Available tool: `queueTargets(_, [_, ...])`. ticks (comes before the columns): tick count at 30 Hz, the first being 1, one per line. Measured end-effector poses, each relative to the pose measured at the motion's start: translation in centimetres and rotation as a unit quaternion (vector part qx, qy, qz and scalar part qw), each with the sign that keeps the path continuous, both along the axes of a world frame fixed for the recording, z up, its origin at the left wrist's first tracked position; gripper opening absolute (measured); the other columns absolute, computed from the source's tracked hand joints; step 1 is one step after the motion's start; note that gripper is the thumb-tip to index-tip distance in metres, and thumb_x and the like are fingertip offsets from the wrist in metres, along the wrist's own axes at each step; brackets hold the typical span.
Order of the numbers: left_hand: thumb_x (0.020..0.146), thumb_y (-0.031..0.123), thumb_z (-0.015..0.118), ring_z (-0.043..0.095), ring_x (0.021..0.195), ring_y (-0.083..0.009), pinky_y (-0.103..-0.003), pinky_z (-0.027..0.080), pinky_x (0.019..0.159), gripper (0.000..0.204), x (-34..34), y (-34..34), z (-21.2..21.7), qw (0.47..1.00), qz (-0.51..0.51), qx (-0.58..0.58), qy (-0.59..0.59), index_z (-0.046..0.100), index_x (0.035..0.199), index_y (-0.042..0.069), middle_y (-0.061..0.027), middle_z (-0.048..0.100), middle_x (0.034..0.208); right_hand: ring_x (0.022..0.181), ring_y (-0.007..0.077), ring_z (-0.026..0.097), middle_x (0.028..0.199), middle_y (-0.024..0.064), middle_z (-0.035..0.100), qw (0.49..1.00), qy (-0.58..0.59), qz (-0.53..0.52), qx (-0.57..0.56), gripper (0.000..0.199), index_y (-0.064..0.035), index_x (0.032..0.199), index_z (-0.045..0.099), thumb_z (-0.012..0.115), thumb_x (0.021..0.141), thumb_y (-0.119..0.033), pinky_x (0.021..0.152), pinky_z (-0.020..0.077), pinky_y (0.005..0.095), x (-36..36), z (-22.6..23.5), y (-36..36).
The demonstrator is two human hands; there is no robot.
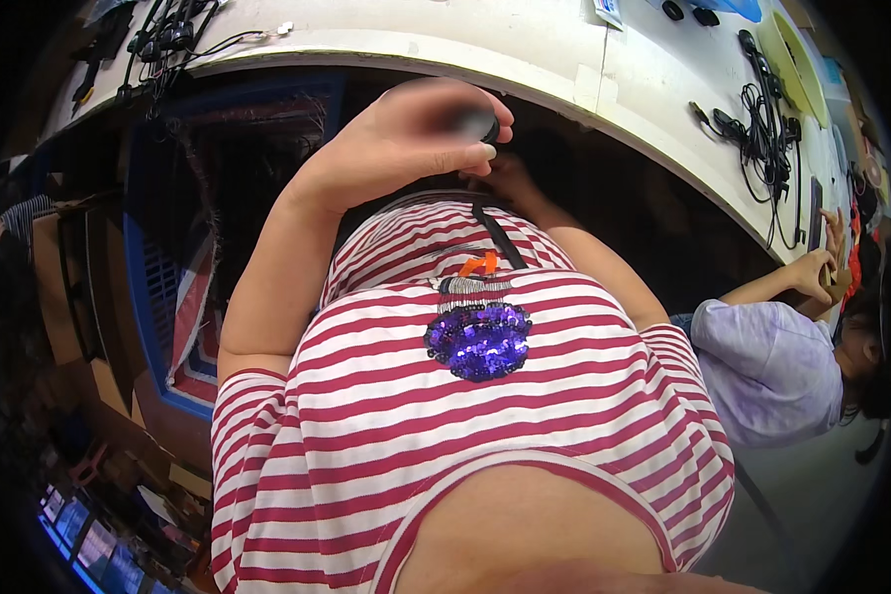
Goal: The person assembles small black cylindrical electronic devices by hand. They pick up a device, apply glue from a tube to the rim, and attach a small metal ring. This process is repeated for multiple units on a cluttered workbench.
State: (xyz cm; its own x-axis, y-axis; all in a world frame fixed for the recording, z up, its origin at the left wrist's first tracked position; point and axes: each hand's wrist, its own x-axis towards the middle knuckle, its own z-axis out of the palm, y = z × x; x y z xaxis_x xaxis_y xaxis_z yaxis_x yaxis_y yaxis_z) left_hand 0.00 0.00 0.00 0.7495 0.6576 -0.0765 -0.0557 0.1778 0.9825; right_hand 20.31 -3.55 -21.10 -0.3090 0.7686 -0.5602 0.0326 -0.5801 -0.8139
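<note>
My left hand (381,144) is raised in front of my striped shirt, near the edge of the white table. Its fingers curl around a small black round piece (491,127), only part of which shows; a blurred patch covers the back of the hand. Lower and just behind it, my right hand (508,178) lies in shadow close to my waist. Its fingers are mostly hidden, so I cannot make out what they hold. A black strap (500,238) runs down over the shirt beside a small orange tag (480,264).
Black cables lie on the white table (416,45) at the far left and in a coiled bundle (759,129) at right. Small black round parts (705,17) sit at the back. A blue crate (153,267) stands left; a co-worker in a pale purple shirt (762,371) is at right.
</note>
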Motion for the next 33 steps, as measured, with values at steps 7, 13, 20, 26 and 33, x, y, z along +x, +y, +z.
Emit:
queueTargets(7, [0.081, 0.017, 0.055, 0.060, 0.079, -0.0122, -0.025, 0.049, 0.076, 0.030, -0.4, -0.1, 0.2, 0.999, 0.007, 0.001, 0.034, 0.055, 0.104, -0.002, -0.0108, 0.059, 0.098, 0.059, 0.0076, 0.053, 0.068, 0.0018, 0.060, 0.999, 0.010, -0.018, 0.042, 0.020, -0.0050, 0.086, 0.065, 0.070, 0.075, -0.020, 0.057, 0.0423, 0.0213, -0.4, 0.8, -0.5])
queueTargets(13, [0.079, 0.019, 0.053, 0.061, 0.072, -0.0124, -0.026, 0.051, 0.072, 0.028, -0.3, -0.1, 0.3, 0.999, 0.023, -0.003, 0.048, 0.058, 0.097, -0.002, -0.0109, 0.061, 0.093, 0.061, 0.0071, 0.054, 0.069, 0.0010, 0.060, 0.999, 0.018, -0.011, 0.042, 0.019, -0.0048, 0.086, 0.065, 0.069, 0.076, -0.019, 0.058, 0.0420, 0.0215, 0.0, 0.9, -0.6])
queueTargets(20, [0.080, 0.014, 0.049, 0.060, 0.072, -0.0109, -0.025, 0.051, 0.072, 0.024, -0.2, 0.0, 0.3, 0.994, 0.068, 0.001, 0.084, 0.058, 0.096, -0.001, -0.0095, 0.061, 0.093, 0.063, 0.0078, 0.055, 0.074, 0.0027, 0.063, 0.998, -0.001, 0.027, 0.055, 0.019, -0.0039, 0.091, 0.065, 0.066, 0.077, -0.016, 0.060, 0.0442, 0.0229, 0.1, 0.2, -0.4])
queueTargets(26, [0.084, 0.011, 0.049, 0.061, 0.079, -0.0122, -0.025, 0.050, 0.076, 0.028, 0.4, -0.2, -0.8, 0.994, 0.096, -0.026, 0.043, 0.054, 0.109, 0.000, -0.0097, 0.059, 0.102, 0.064, 0.0090, 0.057, 0.076, 0.0051, 0.063, 0.999, -0.006, 0.034, 0.031, 0.021, -0.0026, 0.092, 0.064, 0.066, 0.077, -0.017, 0.060, 0.0449, 0.0231, 0.1, -2.7, 0.2])
queueTargets(33, [0.081, 0.002, 0.057, 0.060, 0.085, -0.0121, -0.022, 0.049, 0.075, 0.035, -0.1, -0.1, -0.8, 0.991, 0.130, 0.020, 0.008, 0.052, 0.116, 0.002, -0.0090, 0.059, 0.105, 0.086, 0.0179, 0.057, 0.098, 0.0114, 0.060, 0.983, -0.119, 0.094, 0.106, 0.040, -0.0014, 0.113, 0.053, 0.063, 0.079, -0.021, 0.075, 0.0451, 0.0281, -0.2, 1.1, 0.5])
